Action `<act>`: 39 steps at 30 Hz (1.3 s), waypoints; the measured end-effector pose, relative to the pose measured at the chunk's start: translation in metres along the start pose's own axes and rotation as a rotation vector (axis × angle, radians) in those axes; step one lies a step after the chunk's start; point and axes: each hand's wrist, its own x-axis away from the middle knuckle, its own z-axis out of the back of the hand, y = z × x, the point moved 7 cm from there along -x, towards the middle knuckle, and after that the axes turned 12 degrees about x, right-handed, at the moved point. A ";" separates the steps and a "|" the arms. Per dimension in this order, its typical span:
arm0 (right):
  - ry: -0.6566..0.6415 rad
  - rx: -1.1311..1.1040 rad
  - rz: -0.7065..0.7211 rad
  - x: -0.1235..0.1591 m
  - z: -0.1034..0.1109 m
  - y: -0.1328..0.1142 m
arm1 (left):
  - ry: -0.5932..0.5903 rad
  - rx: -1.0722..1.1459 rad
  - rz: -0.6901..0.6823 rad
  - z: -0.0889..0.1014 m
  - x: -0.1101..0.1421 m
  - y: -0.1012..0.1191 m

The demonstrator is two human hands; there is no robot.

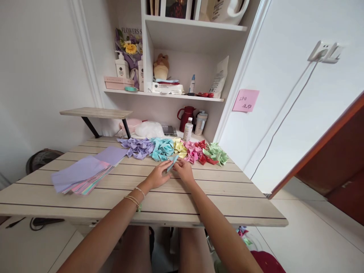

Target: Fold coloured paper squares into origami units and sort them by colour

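Observation:
A light-blue piece of folded paper (pixel 172 163) is held between my two hands above the table, just in front of the coloured paper pieces. My left hand (pixel 158 176) grips its left side, with the thumb and fingers closed on it. On the other side, my right hand (pixel 184 170) pinches the paper's edge. Behind the hands, folded paper pieces lie in a row grouped by colour: purple (pixel 139 148), blue (pixel 161 148), yellow (pixel 178 145), pink (pixel 194 152), red (pixel 209 160) and green (pixel 216 153). The finer folds of the held paper are too small to tell.
A fanned stack of coloured paper sheets (pixel 79 173), purple on top, lies on the slatted table (pixel 227 204) at left. A small raised shelf (pixel 96 112) stands behind it. At the back are a clear bottle (pixel 188 129), a red jug (pixel 186 116) and a tumbler (pixel 201 123).

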 end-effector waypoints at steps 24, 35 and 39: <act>-0.012 1.145 0.380 0.021 -0.021 -0.040 | 0.185 -0.093 0.220 0.007 -0.001 -0.015; 0.151 0.463 0.181 0.012 -0.003 -0.031 | 0.423 0.269 0.316 0.018 0.004 -0.026; 0.089 -0.149 -0.060 -0.002 0.008 0.000 | 0.364 0.463 0.347 0.014 0.002 -0.025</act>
